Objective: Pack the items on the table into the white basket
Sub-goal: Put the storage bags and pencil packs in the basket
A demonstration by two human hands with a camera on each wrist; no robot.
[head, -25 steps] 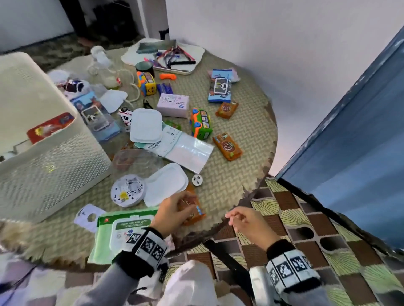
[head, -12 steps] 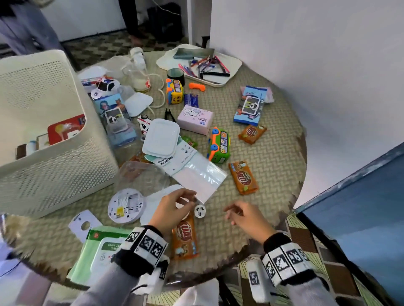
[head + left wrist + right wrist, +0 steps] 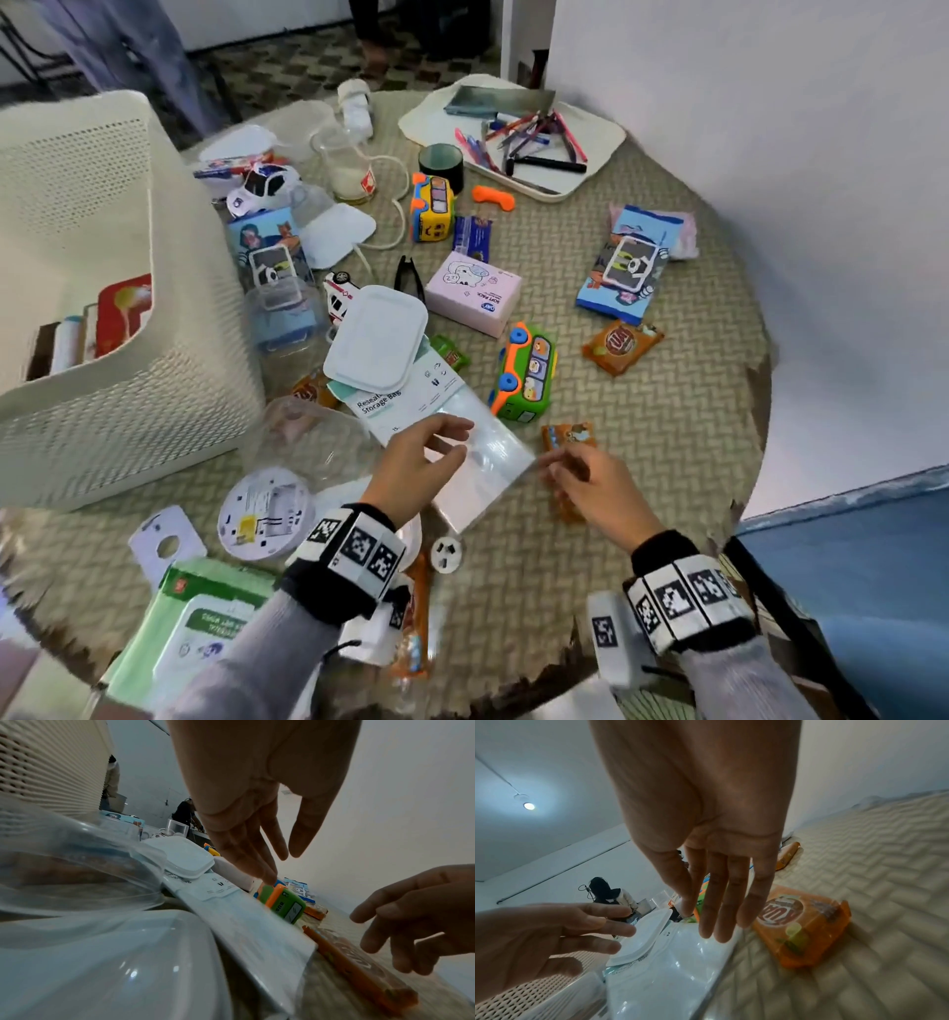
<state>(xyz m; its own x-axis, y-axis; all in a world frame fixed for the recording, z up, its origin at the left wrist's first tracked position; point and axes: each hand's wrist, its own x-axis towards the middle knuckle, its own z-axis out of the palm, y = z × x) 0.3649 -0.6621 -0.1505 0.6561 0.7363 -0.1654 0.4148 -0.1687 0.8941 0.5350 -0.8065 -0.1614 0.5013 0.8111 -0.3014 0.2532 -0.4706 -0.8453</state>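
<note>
While both hands hover low over the near part of the surface point(image 3: 642, 288), neither has hold of anything. White basket point(image 3: 102, 318) stands at far left on the surface, a few packs already upright inside it; it is well apart from both hands, and nearer the left one. Left hand point(image 3: 411, 473): fingers straight and loosely spread, thumb apart from them, grip wide open, poised above the resealable storage bag pack point(image 3: 462, 452) without clear contact; the left wrist view shows a gap under the fingertips. The pack lies flat, long axis running from the white container lid point(image 3: 377, 339), which rests on its far-left end, toward the near right; its clear near end lies between the two hands. Right hand point(image 3: 595, 488): fingers extended downward and relaxed, grip open, empty, just above the orange snack packet point(image 3: 567, 437), which lies flat beside the pack's right edge and is partly hidden under this hand in the head view. Whether the fingertips touch the pack's edge cannot be told. Green toy bus point(image 3: 526, 372) sits just beyond both. Judgement: next pick is the pack or the packet; the right hand is nearer the packet, the left nearer the pack and the basket. The lid on the pack's far end may slide off when it lifts.
</note>
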